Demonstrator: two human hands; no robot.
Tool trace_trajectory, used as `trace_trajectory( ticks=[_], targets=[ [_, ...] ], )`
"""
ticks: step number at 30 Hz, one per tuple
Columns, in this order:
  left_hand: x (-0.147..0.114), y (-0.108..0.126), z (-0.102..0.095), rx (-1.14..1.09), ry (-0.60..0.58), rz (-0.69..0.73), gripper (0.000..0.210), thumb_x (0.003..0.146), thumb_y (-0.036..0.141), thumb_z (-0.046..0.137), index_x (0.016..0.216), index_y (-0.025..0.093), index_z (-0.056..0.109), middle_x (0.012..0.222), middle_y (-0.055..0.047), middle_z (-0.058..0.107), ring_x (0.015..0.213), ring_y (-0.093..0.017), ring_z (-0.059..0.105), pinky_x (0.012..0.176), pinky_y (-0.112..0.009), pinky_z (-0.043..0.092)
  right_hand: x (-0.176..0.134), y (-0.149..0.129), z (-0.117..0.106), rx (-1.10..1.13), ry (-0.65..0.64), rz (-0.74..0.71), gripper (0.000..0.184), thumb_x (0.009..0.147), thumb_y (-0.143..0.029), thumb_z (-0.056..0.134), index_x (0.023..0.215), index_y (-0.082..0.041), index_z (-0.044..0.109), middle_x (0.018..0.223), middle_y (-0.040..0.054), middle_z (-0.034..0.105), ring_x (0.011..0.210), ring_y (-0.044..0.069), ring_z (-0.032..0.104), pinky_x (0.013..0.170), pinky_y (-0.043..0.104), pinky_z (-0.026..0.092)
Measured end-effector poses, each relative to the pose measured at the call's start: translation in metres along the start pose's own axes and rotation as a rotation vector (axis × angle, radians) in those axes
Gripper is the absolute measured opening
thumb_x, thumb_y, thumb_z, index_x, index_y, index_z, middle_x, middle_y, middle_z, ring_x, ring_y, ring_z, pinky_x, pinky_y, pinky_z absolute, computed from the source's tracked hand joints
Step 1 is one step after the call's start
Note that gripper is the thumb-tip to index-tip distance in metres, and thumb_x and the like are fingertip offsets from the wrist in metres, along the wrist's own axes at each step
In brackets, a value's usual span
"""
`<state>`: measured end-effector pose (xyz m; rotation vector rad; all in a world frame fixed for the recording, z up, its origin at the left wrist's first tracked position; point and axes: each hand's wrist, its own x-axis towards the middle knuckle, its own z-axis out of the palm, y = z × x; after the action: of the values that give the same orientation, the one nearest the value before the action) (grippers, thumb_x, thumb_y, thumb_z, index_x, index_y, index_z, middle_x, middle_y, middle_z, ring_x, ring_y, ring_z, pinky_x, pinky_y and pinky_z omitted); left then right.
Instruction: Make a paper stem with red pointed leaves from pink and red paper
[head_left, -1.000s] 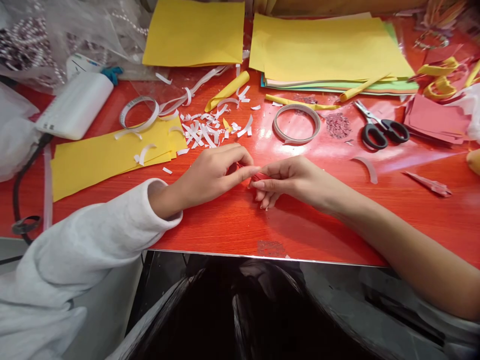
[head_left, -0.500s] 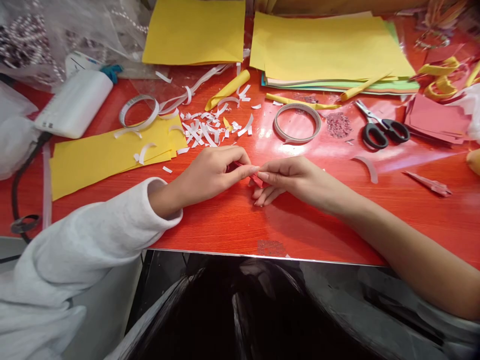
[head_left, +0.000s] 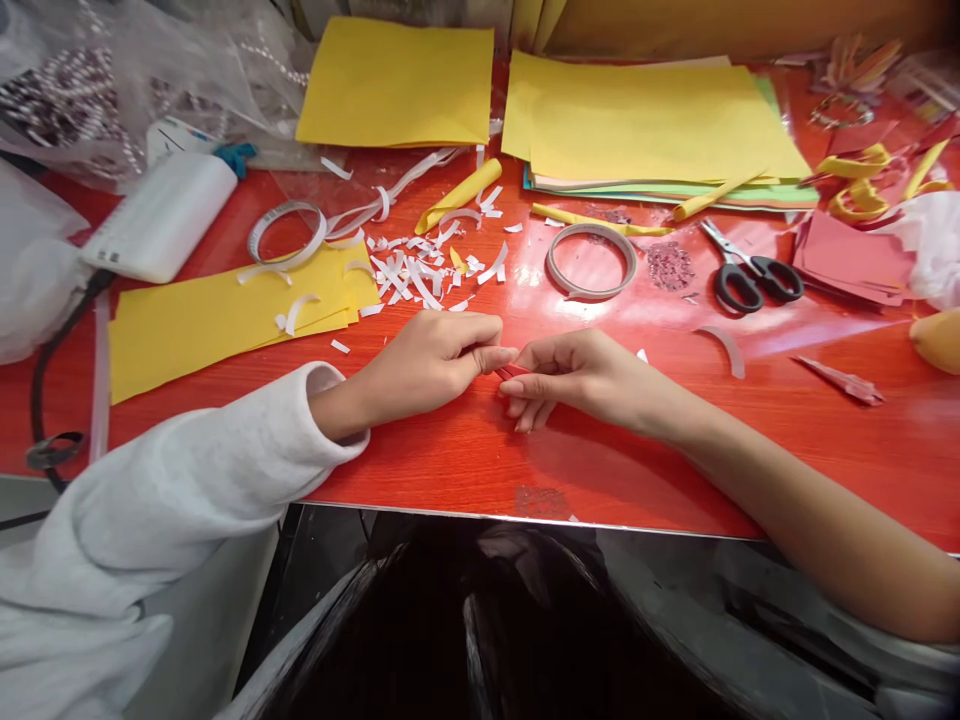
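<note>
Above the desk (head_left: 442, 460), your left hand (head_left: 435, 362) and right hand (head_left: 589, 377) pinch a red piece (head_left: 514, 371) — seemingly shaping it, so steady pressure seems needed next.

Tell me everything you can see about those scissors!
The scissors have silvery, metal-looking blades and two black handle loops, spread apart. They lie on the red tabletop, tips pointing away and leftward, between the tape roll and the pink paper. Nobody holds them; whether a handle touches the paper is unclear.
</note>
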<state>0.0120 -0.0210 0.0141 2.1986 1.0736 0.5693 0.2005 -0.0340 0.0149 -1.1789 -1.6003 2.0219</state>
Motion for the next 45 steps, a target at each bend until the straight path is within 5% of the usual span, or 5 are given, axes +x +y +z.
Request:
trace_trajectory(
  ticks=[14,25,29,35,45],
  targets=[
    [0.0,-0.008,-0.005,-0.254,0.001,-0.184,0.049,0.091,0.051,0.035,0.065,0.015,0.056,0.063,0.001,0.057,0.063,-0.01,0.052,0.066,-0.023,0.039,0.006,-0.001,-0.005,0.054,0.041,0.042,0.024,0.077,-0.031,0.068,0.072,-0.01,0.059,0.07,0.0069,0.07,0.062,0.016,0.07,0.061,0.025,0.057],
    [0.0,-0.01,-0.005,-0.066,0.102,-0.109,0.046,0.091,0.049,0.038,0.061,0.016,0.049,0.059,0.003,0.05,0.057,-0.009,0.046,0.059,-0.023,0.035,0.005,-0.005,-0.005,0.083,0.044,0.081,0.016,0.081,-0.021,0.063,0.072,-0.009,0.059,0.069,0.0066,0.07,0.059,0.012,0.068,0.06,0.022,0.057],
    [0.003,-0.017,-0.009,0.099,0.222,0.151,0.031,0.088,0.045,0.047,0.081,0.016,0.057,0.081,-0.003,0.061,0.08,-0.013,0.052,0.078,-0.025,0.04,0.005,-0.005,-0.008,0.152,0.036,0.097,0.016,0.079,-0.022,0.066,0.073,-0.009,0.06,0.066,0.0051,0.069,0.056,0.011,0.067,0.058,0.02,0.057],
    [0.001,-0.018,-0.006,0.25,0.278,0.371,0.023,0.089,0.033,0.05,0.072,0.017,0.053,0.07,-0.004,0.058,0.071,-0.015,0.047,0.072,-0.028,0.042,0.004,-0.001,-0.011,0.172,-0.053,0.08,0.02,0.077,-0.027,0.069,0.074,-0.009,0.061,0.069,0.0057,0.07,0.058,0.011,0.067,0.058,0.02,0.055],
    [0.0,-0.018,-0.008,0.225,0.277,0.189,0.029,0.091,0.033,0.047,0.069,0.015,0.055,0.068,-0.001,0.057,0.07,-0.013,0.05,0.071,-0.026,0.04,0.005,0.002,-0.006,0.214,-0.013,0.023,0.021,0.078,-0.029,0.068,0.074,-0.01,0.059,0.068,0.0039,0.069,0.055,0.009,0.066,0.056,0.02,0.054]
  ],
)
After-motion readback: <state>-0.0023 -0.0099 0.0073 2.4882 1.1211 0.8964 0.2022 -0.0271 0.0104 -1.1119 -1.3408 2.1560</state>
